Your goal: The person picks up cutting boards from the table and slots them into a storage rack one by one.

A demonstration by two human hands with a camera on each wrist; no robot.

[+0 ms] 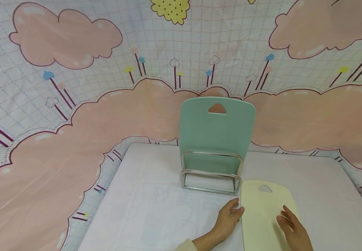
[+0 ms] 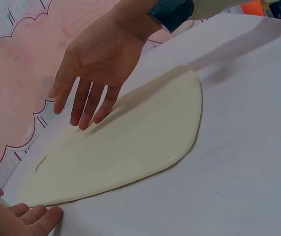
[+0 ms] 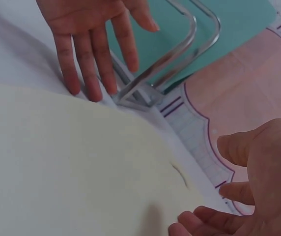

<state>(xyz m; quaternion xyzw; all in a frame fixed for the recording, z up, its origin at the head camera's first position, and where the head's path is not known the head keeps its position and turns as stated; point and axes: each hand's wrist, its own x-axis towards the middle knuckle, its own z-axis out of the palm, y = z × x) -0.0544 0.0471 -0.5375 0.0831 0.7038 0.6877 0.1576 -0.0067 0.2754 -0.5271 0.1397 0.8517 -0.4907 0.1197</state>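
Note:
A cream cutting board with a handle hole lies flat on the white table. My left hand is at its left edge, fingers relaxed and holding nothing; in the right wrist view the left hand has its fingertips just beside the board's rim. Above the board's right side hovers my right hand, fingers loosely spread, apart from it. Behind them a metal rack holds a green cutting board upright.
The white table reaches out on both sides of the rack. A patterned cloth with pink clouds hangs behind and at the left. An orange object shows at the top corner of the left wrist view.

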